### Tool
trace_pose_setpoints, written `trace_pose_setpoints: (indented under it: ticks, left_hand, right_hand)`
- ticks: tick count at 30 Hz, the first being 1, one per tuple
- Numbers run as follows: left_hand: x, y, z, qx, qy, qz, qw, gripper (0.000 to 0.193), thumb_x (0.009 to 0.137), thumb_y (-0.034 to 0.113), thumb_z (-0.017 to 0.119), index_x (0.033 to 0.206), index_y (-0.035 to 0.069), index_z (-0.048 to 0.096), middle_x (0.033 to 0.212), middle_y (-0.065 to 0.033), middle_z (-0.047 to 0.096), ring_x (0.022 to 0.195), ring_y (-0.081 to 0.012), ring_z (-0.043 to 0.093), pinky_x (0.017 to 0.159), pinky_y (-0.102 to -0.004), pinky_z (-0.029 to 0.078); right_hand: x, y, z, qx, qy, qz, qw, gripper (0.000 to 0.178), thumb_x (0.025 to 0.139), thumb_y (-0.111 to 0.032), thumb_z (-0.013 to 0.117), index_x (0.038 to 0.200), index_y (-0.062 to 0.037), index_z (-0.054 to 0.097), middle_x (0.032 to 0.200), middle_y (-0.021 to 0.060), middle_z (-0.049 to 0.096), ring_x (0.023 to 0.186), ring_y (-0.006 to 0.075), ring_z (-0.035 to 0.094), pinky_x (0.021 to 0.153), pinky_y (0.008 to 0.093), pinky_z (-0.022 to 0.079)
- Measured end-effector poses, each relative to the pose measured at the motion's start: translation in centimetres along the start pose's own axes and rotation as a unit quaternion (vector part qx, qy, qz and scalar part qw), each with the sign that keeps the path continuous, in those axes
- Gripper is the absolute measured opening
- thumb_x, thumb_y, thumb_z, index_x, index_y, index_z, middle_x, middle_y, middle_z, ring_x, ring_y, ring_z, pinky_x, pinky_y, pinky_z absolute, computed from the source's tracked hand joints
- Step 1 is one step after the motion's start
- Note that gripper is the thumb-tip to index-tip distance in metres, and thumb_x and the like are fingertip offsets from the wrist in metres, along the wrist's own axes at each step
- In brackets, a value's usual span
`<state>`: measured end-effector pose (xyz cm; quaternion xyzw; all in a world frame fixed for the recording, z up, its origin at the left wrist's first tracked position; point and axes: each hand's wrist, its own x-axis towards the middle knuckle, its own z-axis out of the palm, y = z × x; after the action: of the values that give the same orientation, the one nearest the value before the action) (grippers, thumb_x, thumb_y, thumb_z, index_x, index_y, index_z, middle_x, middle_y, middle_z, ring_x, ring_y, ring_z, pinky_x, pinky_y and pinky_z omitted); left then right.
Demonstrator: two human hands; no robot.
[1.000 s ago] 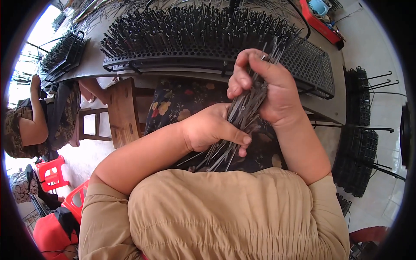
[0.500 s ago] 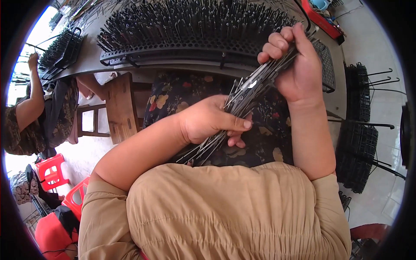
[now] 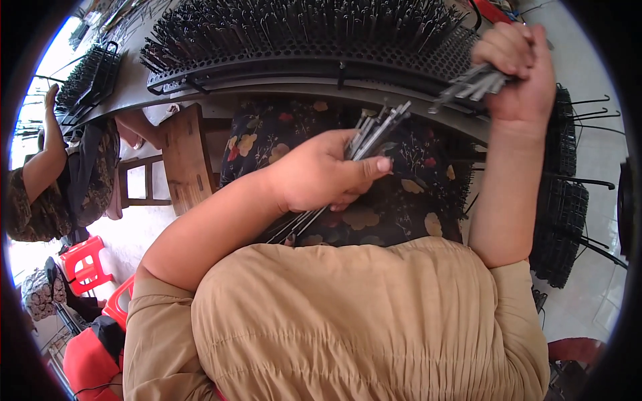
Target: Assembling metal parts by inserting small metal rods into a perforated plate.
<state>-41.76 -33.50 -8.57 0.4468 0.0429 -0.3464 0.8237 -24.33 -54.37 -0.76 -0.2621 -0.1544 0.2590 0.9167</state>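
My left hand (image 3: 324, 172) is closed around a bundle of thin dark metal rods (image 3: 380, 131) above my lap. Their upper ends stick out past my thumb, and the thin lower ends point down toward my shirt. Raised at the right, my right hand (image 3: 516, 70) grips a separate bunch of similar metal rods (image 3: 473, 85), slightly blurred, with its free ends pointing left and down. That bunch is beside the right end of a long black perforated rack (image 3: 247, 70), which holds a dense crowd of upright dark rods (image 3: 301, 27).
The rack stands on a grey table (image 3: 137, 73) before me. Dark flowered cloth (image 3: 414, 174) covers my lap. At the left are a wooden stool (image 3: 182, 157), a red plastic stool (image 3: 85, 265) and a co-worker's arm (image 3: 50, 144) near another rack (image 3: 88, 80). Black racks (image 3: 563, 230) stand at the right.
The single bundle held between both hands is now split in two. My right hand has moved up and right with its part; my left hand keeps the rest in nearly the same place.
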Motion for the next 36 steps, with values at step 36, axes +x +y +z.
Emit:
trace_pose_setpoints:
  ticks: [36]
  left_hand:
    - [-5.8, 0.0, -4.2, -0.292, 0.27, 0.203, 0.895, 0.03, 0.101, 0.026, 0.048, 0.074, 0.014, 0.044, 0.059, 0.0053, 0.035, 0.05, -0.0067, 0.035, 0.043, -0.0217, 0.031]
  right_hand:
    - [-3.8, 10.2, -2.0, -0.642, -0.271, 0.083, 0.712, 0.001, 0.089, -0.002, 0.061, 0.09, -0.0015, 0.06, 0.086, 0.0052, 0.055, 0.082, 0.0156, 0.057, 0.072, 0.0274, 0.047]
